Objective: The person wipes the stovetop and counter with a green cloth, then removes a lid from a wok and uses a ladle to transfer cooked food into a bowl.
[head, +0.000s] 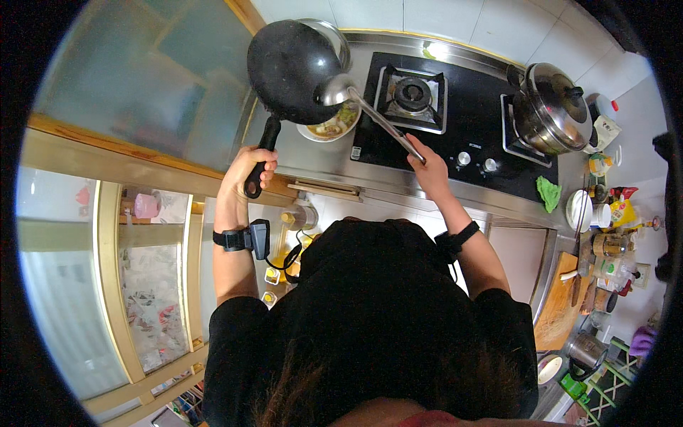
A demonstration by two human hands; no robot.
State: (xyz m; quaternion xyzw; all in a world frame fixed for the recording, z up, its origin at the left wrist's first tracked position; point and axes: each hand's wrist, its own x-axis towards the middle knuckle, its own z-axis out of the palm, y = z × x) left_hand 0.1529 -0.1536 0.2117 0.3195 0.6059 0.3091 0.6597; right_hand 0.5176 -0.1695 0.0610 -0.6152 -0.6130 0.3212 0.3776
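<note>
My left hand (249, 169) grips the black handle of a wok (291, 72). The wok is tilted, its dark underside facing me, over a white bowl (308, 132). Inside the bowl lies food in broth (333, 127), partly hidden by the wok. My right hand (428, 166) is closed around the handle of a metal ladle (337, 89). The ladle's head is at the wok's lower right edge, above the bowl; whether they touch I cannot tell. The inside of the wok is out of sight.
Right of the bowl is a black gas hob with a bare burner (412, 94). A lidded steel pot (552, 109) stands on its right burner. A green cloth (548, 193) lies at the hob's corner. Along the right are jars and a wooden cutting board (555, 309). A glass lid (337, 40) shows behind the wok.
</note>
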